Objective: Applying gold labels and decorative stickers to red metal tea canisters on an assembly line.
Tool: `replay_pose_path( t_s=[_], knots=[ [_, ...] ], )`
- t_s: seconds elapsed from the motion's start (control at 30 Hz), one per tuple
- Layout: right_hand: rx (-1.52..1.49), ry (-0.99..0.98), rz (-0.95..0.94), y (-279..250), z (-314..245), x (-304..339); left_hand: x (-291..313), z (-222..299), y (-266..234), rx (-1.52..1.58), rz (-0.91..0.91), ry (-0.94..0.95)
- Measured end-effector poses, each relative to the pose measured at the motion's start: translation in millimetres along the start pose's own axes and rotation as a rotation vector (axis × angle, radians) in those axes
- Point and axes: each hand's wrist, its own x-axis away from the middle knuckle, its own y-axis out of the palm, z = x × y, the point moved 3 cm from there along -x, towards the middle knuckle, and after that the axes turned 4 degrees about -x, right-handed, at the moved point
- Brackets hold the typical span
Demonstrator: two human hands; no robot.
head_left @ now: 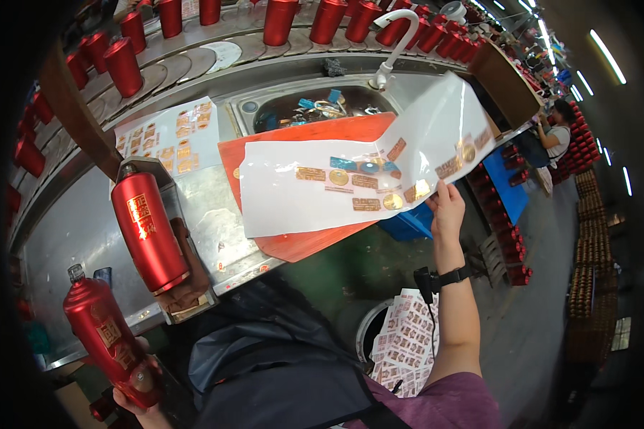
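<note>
My left hand (147, 413) is closed around the lower end of a glossy red bottle (100, 322) with gold decoration, tilted at the lower left. My right hand (448, 207) pinches the near edge of a large white decal sheet (272, 204) and lifts its right part, which curls upward. Gold and blue decals are scattered over the sheet. Its left part lies on a red board (304, 247). Between my hands, nearer the left one, a second red bottle (144, 232) with gold characters rests in a wooden cradle (186, 304).
Behind the board is a metal sink (247, 107) with blue and pale scraps, under a white faucet (383, 75). Another decal sheet (139, 136) lies on the metal counter. Several red bottles (124, 68) line the curved conveyor. Printed sheets (408, 343) fill a bin below. A person (557, 136) sits far right.
</note>
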Motion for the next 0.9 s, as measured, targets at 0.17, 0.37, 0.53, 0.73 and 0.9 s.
replay_pose_path(
  t_s=[0.17, 0.37, 0.53, 0.73, 0.9],
  knots=[
    [0.014, 0.199, 0.221, -89, 31, -12, 0, -6, -5, 0.005, 0.013, -0.019],
    [0.567, -0.296, 0.236, -70, -8, 0, 3, -3, -2, 0.034, 0.041, -0.047],
    [1.207, -0.791, -0.221, 52, -43, 23, 4, -5, -1, 0.082, 0.045, -0.097],
    [1.464, -0.854, -0.799, 123, -19, 3, 11, -2, 2, 0.057, 0.042, -0.077],
    [1.549, -0.846, -0.760, 121, -7, -23, 19, -4, -1, 0.038, 0.015, -0.051]
  ],
)
